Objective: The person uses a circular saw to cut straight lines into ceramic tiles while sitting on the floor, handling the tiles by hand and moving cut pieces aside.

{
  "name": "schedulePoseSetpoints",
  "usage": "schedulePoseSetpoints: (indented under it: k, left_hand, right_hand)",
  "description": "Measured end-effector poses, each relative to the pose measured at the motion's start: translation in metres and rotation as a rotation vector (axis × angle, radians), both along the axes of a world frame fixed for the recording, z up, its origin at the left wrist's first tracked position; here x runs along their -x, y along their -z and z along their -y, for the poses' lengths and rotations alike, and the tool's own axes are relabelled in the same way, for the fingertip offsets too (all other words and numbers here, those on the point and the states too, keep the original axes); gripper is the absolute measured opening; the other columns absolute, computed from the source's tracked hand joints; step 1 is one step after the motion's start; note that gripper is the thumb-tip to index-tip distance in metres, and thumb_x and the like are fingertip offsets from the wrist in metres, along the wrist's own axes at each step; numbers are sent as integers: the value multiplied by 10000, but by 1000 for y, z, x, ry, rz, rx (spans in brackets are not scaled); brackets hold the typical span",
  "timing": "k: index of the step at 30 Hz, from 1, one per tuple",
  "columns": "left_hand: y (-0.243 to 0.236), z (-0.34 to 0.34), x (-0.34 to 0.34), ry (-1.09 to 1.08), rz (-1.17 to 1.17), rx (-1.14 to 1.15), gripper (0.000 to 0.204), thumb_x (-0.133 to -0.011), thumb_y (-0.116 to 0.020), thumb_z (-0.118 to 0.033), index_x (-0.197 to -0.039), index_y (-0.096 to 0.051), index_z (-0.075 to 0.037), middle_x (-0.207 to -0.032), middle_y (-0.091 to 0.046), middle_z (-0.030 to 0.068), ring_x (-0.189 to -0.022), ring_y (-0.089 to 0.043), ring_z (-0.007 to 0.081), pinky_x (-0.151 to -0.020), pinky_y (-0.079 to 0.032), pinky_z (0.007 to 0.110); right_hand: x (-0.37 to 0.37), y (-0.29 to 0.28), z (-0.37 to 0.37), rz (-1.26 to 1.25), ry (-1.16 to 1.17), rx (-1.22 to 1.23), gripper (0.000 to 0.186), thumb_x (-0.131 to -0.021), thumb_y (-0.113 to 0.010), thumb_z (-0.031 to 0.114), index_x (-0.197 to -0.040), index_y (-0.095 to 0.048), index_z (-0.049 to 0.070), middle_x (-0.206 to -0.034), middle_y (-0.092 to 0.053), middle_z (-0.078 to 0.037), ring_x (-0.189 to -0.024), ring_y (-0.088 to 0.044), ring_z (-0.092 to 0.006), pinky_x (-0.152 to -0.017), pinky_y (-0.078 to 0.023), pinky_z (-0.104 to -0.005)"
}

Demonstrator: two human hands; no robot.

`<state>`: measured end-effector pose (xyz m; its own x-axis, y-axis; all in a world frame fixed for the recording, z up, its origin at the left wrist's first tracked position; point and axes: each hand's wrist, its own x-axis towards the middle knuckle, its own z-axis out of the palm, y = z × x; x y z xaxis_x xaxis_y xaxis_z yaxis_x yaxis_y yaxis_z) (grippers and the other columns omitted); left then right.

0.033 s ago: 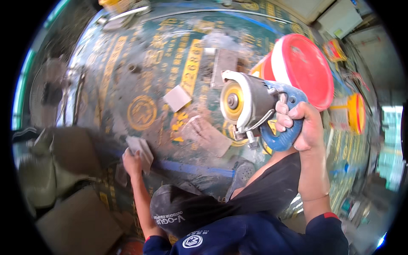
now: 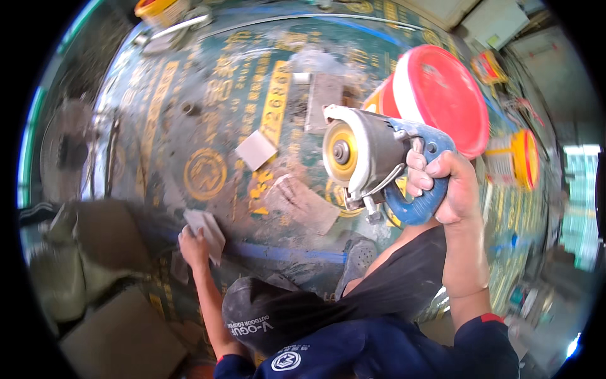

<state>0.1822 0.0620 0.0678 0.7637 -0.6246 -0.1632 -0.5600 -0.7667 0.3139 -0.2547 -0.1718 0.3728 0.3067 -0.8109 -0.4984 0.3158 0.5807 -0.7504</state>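
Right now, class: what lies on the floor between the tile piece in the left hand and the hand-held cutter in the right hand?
In the head view, a grey slab offcut lies between the tile piece and the cutter, on the dusty green printed sheet.

My left hand [image 2: 192,246] hides part of the small grey tile [image 2: 208,228], and things at the right edge look too blurry to tell.

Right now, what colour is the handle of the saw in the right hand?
Blue. The saw handle, gripped by the right hand, shows best in the head view.
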Motion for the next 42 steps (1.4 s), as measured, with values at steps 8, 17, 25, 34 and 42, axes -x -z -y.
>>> schedulePoseSetpoints:
  k: [8, 17, 25, 34, 42]
  left_hand:
    - [-88, 158, 55, 534, -416, 293, 308, -936, -688, -190, -1176, -645, -1, -749, -558, 46, -698, -500, 155, -684, -456, 310]
    - [-110, 189, 89, 678, -552, 369, 275, -931, -682, -142, -1154, -654, 17, -767, -590, 30, -711, -525, 112, -674, -440, 271]
    - [-82, 86, 52, 325, -845, 405, 236, -955, -658, -143, -1111, -651, 34, -795, -578, -16, -715, -481, 60, -636, -411, 236]
    - [-56, 94, 4, 355, -609, 45, 292, -988, -611, -218, -1158, -654, 16, -918, -664, 56, -827, -602, 140, -715, -493, 286]
    - [-59, 197, 91, 705, -468, -142, 247, -961, -610, -201, -1061, -639, 23, -866, -607, 57, -780, -538, 157, -667, -461, 315]
  right_hand:
    - [39, -30, -33, -131, 34, 8, 335, -800, -549, 7, -1130, -588, -42, -807, -550, -60, -597, -502, -113, -553, -446, -287]
    - [102, 68, -33, -72, 54, -313, 203, -798, -544, 64, -991, -576, 9, -848, -574, -73, -626, -548, -135, -616, -502, -340]
    - [118, 197, -14, -216, 328, -404, 221, -903, -622, 244, -732, -613, 105, -641, -612, -83, -566, -606, -245, -571, -505, -395]
    - [208, 304, 7, 208, 732, -580, 260, -920, -631, 165, -1082, -515, -2, -797, -582, -141, -662, -614, -292, -616, -560, -489]
    - [287, 340, 12, -306, 693, -539, 77, -856, -668, 110, -919, -650, 69, -838, -627, -80, -678, -603, -226, -609, -530, -404]
